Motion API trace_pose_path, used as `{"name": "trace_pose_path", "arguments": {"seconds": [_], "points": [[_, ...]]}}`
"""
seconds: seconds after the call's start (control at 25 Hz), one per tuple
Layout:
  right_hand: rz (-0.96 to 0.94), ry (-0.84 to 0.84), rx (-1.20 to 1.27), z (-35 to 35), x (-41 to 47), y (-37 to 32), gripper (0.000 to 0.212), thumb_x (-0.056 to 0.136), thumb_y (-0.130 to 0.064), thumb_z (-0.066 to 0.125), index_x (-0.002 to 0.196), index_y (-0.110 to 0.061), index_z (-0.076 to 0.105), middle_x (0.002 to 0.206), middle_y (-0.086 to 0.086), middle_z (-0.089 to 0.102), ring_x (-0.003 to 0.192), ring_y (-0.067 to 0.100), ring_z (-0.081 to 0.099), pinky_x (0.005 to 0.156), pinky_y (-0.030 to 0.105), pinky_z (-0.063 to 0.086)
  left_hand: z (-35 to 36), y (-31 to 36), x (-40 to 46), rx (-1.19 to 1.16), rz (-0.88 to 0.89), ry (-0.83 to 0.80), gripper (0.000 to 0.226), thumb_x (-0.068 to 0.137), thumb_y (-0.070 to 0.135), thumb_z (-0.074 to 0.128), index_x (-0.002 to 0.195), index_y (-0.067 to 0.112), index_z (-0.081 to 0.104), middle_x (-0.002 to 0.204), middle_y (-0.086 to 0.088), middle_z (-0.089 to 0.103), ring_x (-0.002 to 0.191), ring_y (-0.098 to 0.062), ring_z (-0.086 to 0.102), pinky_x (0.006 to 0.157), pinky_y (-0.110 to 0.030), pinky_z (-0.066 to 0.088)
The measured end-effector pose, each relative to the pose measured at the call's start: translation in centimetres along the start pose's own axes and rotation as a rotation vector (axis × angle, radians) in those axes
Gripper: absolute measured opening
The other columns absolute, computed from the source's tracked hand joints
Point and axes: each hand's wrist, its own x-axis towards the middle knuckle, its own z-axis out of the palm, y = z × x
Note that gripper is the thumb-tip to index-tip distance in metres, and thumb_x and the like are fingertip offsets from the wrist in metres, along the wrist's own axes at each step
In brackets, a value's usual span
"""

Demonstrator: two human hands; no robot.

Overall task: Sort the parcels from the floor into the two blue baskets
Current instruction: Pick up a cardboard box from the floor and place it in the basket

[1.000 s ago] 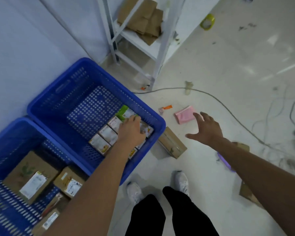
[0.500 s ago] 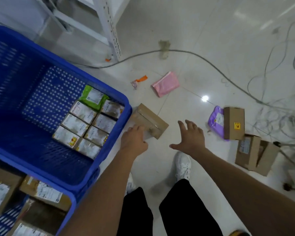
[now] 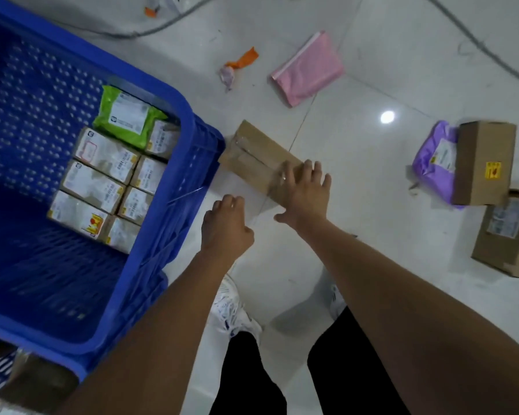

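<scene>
Reaching for the cardboard box on the floor, at 3 o'clock of the blue basket.
Right hand is laid on it, fingers spread; left hand loosely curled, empty. Stiff, probably light; best gripped by opposite long edges.

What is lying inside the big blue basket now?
In the blue basket: a green mailer and labelled small boxes packed in rows at one corner. Anything beneath them is covered.

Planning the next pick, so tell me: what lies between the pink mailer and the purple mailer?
Only bare floor with a bright light reflection separates the pink mailer and the purple mailer, per the head view.
</scene>
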Motion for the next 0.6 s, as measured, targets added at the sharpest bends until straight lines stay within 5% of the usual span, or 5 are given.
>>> {"name": "trace_pose_path", "arguments": {"seconds": [0.2, 0.4, 0.52, 0.6], "points": [[-0.011, 0.095, 0.289, 2.6, -0.8, 2.4, 0.108, 0.051, -0.041, 0.087, 0.142, -0.02, 0.031, 0.133, 0.02, 0.038, 0.111, 0.037, 0.043, 0.074, 0.043, 0.051, 3.6, -2.5, -2.6, -0.015, -0.057, -0.107, 0.053, 0.082, 0.017, 0.06, 0.133, 0.009, 0.045, 0.13, -0.011, 0.049, 0.113, -0.028, 0.049, 0.088, -0.037, 0.044], [0.209, -0.448, 1.133, 3.2, -2.7, 8.7, 0.114, 0.043, -0.034, 0.09, 0.144, -0.02, 0.038, 0.129, 0.009, 0.05, 0.115, 0.024, 0.054, 0.093, 0.033, 0.047, 3.1, -0.7, -3.6, 0.02, -0.063, -0.224, 0.055, 0.082, 0.019, 0.058, 0.134, 0.011, 0.043, 0.13, -0.008, 0.047, 0.114, -0.026, 0.048, 0.089, -0.035, 0.043], [0.234, -0.711, 1.165, 3.3, -1.5, 10.8, 0.086, 0.074, 0.0, 0.079, 0.148, -0.014, 0.038, 0.132, 0.008, 0.049, 0.11, 0.019, 0.052, 0.088, 0.024, 0.049, 2.8, 0.7, -2.1, 0.091, 0.014, -0.214, 0.058, 0.082, 0.02, 0.058, 0.136, 0.013, 0.04, 0.132, -0.007, 0.046, 0.113, -0.024, 0.049, 0.088, -0.034, 0.044], [0.258, -0.69, 1.146, 3.7, 0.7, 11.6, 0.074, 0.079, 0.006, 0.072, 0.145, -0.01, 0.043, 0.138, 0.011, 0.049, 0.112, 0.024, 0.057, 0.09, 0.027, 0.052, 2.6, 1.2, -0.6, 0.156, 0.079, -0.178, 0.058, 0.081, 0.022, 0.061, 0.135, 0.013, 0.04, 0.133, -0.007, 0.044, 0.112, -0.025, 0.048, 0.087, -0.034, 0.043]]}}
